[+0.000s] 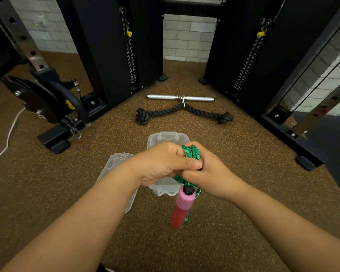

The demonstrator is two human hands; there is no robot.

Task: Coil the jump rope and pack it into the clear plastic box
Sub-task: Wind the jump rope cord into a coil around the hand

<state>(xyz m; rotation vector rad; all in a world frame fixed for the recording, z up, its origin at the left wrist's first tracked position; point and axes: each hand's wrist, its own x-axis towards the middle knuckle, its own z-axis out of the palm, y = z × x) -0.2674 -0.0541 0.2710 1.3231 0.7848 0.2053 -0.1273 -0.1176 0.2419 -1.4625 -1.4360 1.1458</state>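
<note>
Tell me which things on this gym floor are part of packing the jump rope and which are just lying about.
Part of the job:
green jump rope, gripped by left hand and right hand
pink and red handles, hanging below the hands
clear plastic box, open on the floor
clear lid, beside the box

Just lying about:
black triceps rope
chrome bar attachment
white cord

Two bare hands, left (161,163) and right (208,171), at frame centre. One green braided jump rope (191,152) with two foam handles: one pink (185,200), one red (178,216). One clear plastic box (168,138), one clear lid (114,163). One steel bar (180,98) and one black knotted rope attachment (183,112), upper centre. Two yellow selector pins (129,33) (261,34).
</note>
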